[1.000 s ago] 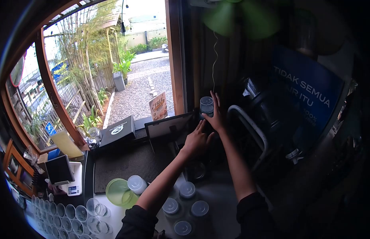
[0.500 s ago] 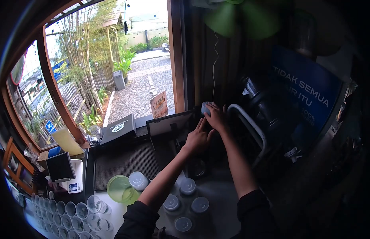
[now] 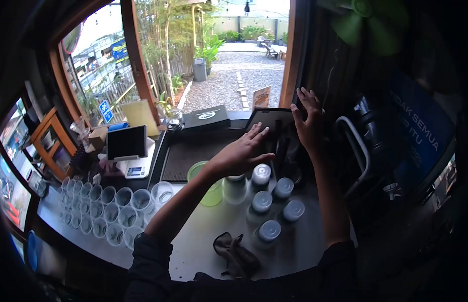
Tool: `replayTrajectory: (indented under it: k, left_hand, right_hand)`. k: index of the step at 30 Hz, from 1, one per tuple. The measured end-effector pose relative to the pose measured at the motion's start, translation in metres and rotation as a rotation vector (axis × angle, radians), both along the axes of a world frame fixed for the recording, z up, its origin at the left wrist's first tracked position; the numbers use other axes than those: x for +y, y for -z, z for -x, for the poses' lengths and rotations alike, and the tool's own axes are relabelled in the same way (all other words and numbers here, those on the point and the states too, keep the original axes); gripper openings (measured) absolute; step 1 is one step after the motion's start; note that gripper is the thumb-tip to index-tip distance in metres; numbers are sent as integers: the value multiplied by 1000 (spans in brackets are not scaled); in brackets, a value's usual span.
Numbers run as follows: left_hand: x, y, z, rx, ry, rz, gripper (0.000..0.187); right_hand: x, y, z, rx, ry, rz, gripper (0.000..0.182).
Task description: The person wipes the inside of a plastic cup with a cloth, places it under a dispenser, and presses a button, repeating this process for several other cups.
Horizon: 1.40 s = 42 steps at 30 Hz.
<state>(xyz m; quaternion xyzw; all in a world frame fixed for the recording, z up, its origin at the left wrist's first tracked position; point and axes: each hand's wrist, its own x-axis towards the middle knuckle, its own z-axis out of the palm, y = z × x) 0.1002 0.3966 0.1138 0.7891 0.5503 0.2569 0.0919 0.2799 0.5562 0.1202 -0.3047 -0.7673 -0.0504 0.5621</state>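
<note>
My left hand (image 3: 246,151) hovers over the counter with its fingers spread, in front of a dark framed panel (image 3: 269,121), with nothing in its grasp. Higher and to the right, my right hand (image 3: 309,116) is raised beside the panel's right edge, fingers apart and no held thing visible. Below my left hand stand several clear bottles with pale round lids, the nearest lid (image 3: 261,173) just under the thumb. To their left are a wider clear container (image 3: 235,189) and a translucent green pitcher (image 3: 212,195).
Rows of clear plastic cups (image 3: 111,211) fill the counter's left. A crumpled dark cloth (image 3: 237,255) lies near the front edge. A tablet (image 3: 126,142) on a stand, a black box (image 3: 206,117) and a grey curved metal tube (image 3: 357,143) surround the work area.
My right hand no longer touches the pale-lidded container at the back, which I cannot make out now. Both hands have moved apart. The view has shifted, showing more counter and the dark cloth.
</note>
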Motion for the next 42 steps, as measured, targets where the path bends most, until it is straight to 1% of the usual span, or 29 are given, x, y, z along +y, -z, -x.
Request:
replayTrajectory:
  k: [3,4,5,7,9,11,12,15,16,17,18,20,21,22,23,25,26,29,30,31,32,33,34,35,37,38,39,41,42]
  left_hand:
    - [-66,-1,59,-72,-117,86,76]
    - [-85,1,81,-68,-141,126,82]
    - [-107,1,99,-47,-190,139,83]
    - [-143,5,135,-34,-273,199,86]
    - [-176,10,161,-54,-344,212,88]
    - [-200,33,188,-75,-396,221,87]
    - [-213,41,196,-80,-423,247,87]
    - [-245,57,209,-87,-442,335,86]
    - [-251,68,218,-96,-429,333,85]
    - [-256,72,221,-99,-433,353,86]
    - [-262,76,224,-112,-441,367,86]
    - [-270,78,226,-136,-456,394,86]
    - [-270,80,228,-109,-457,419,81]
    - [-271,81,228,-125,-457,400,84]
    - [-270,81,228,-141,-453,383,86]
    - [-265,75,222,-162,-472,395,89]
    - [-260,73,218,-174,-477,400,91]
    - [-235,84,200,-285,-471,173,96]
    - [-220,89,197,-310,-426,96,102]
    - [-204,89,188,-452,-395,36,95]
    - [-193,87,178,-651,-254,34,90]
    - [-185,71,162,-847,-108,37,86]
    - [-175,64,148,-960,0,-11,70]
    - [-167,58,134,-1015,37,-59,61]
    - [-153,43,106,-943,-5,-102,56]
    - [-147,33,90,-963,-46,-64,57]
    - [-138,29,76,-854,-75,-140,58]
    - [-118,22,50,-634,-139,-293,60]
    - [-108,17,34,-633,-104,-302,64]
  right_hand:
    - [-83,-16,53,-108,-148,-11,41]
    - [-100,-12,73,-168,-196,-8,41]
    - [-118,-9,93,-225,-263,-13,39]
    - [-153,0,130,-407,-448,154,35]
    - [-173,33,170,-544,-590,95,29]
    - [-196,57,201,-859,-628,79,23]
    - [-203,76,219,-1000,-615,131,26]
    - [-211,139,257,-1114,-639,62,27]
    - [-213,156,264,-1090,-642,63,26]
    - [-217,168,267,-1066,-644,63,26]
    - [-221,170,269,-1124,-623,81,19]
    - [-223,173,273,-1094,-595,71,14]
    - [-226,168,271,-1080,-580,72,12]
    - [-228,163,266,-979,-593,90,8]
    - [-226,158,261,-971,-579,160,7]
    - [-234,123,240,-948,-542,306,9]
    - [-235,119,228,-705,-610,264,4]
    - [-242,88,188,-332,-682,274,6]
    - [-243,75,173,-209,-749,240,10]
    - [-245,69,159,-106,-748,323,12]
    - [-247,59,142,-63,-756,361,11]
    - [-247,50,126,-20,-763,397,11]
    - [-242,48,111,8,-783,426,13]
    - [-236,46,96,57,-744,427,17]
    - [-227,44,67,147,-669,430,24]
    - [-229,39,51,231,-583,426,44]
    - [-226,35,34,200,-462,356,66]
    - [-223,24,5,122,-324,189,80]
    - [-212,23,-9,-8,-295,172,87]
